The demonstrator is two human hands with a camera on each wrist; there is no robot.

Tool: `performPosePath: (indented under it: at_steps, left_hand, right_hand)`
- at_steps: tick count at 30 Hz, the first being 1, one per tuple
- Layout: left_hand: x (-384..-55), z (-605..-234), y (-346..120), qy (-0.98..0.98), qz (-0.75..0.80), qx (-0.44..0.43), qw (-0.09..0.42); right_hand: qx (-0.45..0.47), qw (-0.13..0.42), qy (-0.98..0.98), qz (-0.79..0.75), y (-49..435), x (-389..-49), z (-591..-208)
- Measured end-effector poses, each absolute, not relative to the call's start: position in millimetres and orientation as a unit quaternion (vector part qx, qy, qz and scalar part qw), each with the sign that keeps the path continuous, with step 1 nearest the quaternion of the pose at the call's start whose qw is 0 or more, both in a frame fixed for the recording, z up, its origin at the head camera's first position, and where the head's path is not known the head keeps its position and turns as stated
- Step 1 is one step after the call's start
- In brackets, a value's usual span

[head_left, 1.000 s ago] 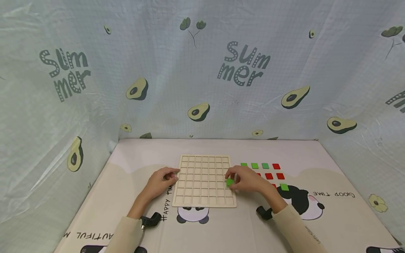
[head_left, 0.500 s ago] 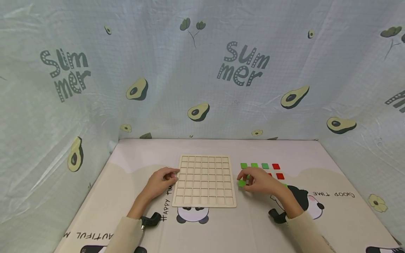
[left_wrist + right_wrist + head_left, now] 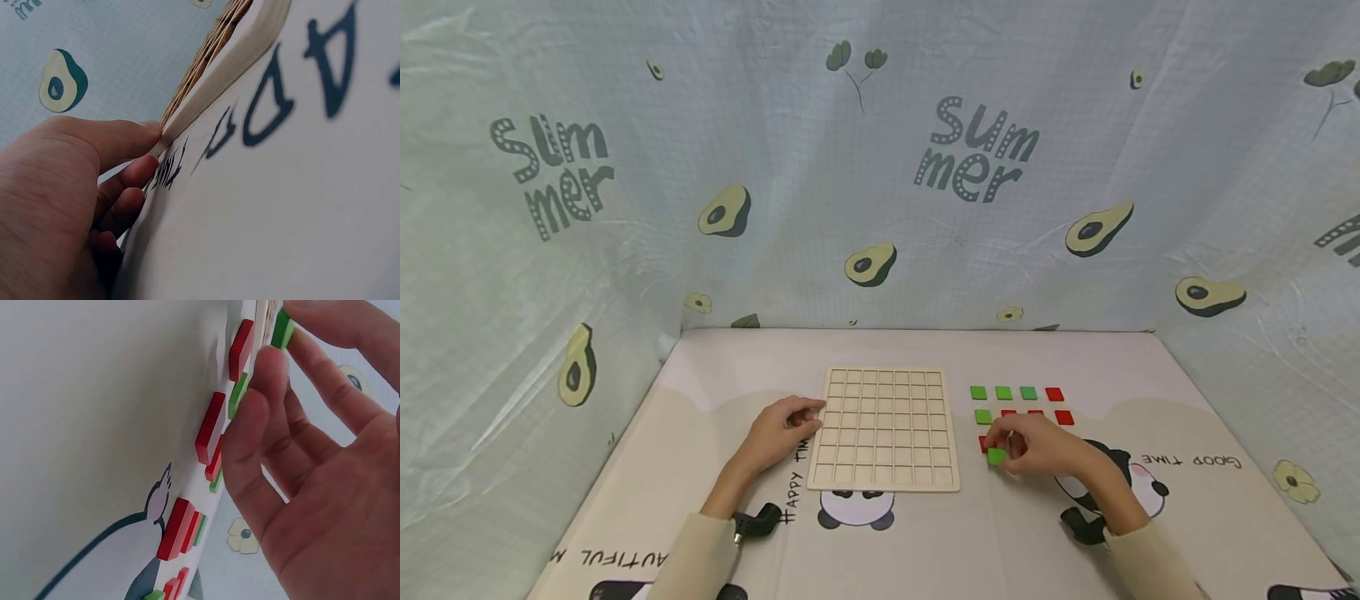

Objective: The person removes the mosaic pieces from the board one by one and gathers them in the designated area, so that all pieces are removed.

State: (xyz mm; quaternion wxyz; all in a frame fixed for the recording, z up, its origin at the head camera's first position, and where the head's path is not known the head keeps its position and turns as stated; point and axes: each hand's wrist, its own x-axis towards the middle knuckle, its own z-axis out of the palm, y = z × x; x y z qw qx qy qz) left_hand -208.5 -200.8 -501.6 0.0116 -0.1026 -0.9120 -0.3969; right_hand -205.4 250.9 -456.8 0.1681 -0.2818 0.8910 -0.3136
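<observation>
A pale wooden grid board [image 3: 886, 430] lies flat on the table, its square cells bare. My left hand [image 3: 775, 435] rests at the board's left edge; in the left wrist view a fingertip [image 3: 152, 132] touches the wooden rim, with the other fingers loosely bent below. To the right of the board, my right hand [image 3: 1043, 446] pinches a small green square tile [image 3: 996, 457] between thumb and fingers, over the near row of tiles. The right wrist view shows this green tile [image 3: 282, 330] held at the fingertips, tilted. A red tile [image 3: 982, 444] peeks out just behind it.
Rows of loose tiles lie right of the board: green ones [image 3: 1003, 392], a teal one [image 3: 1028, 393] and red ones [image 3: 1063, 417], some partly hidden by my right hand. The table cover carries printed pandas [image 3: 857, 509]. A patterned curtain [image 3: 880, 167] surrounds the back and sides.
My right hand has moved from the board's right edge rightward and nearer to me, carrying the green tile along. The left hand and the board stay where they were.
</observation>
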Motion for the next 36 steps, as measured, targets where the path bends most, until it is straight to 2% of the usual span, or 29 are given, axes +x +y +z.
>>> performPosePath:
  at_steps: [12,36]
  left_hand:
    - [-210.0,-500.4,-200.2,-0.912,-0.396,-0.109,0.012]
    - [-208.1,-501.7,-201.0,-0.912,-0.397,-0.105,0.016]
  right_hand:
    - [-0.278,0.188,0.893,-0.298,250.8,-198.5,-460.0]
    - [-0.288,0.171,0.899,-0.282,244.1,-198.0,-460.8]
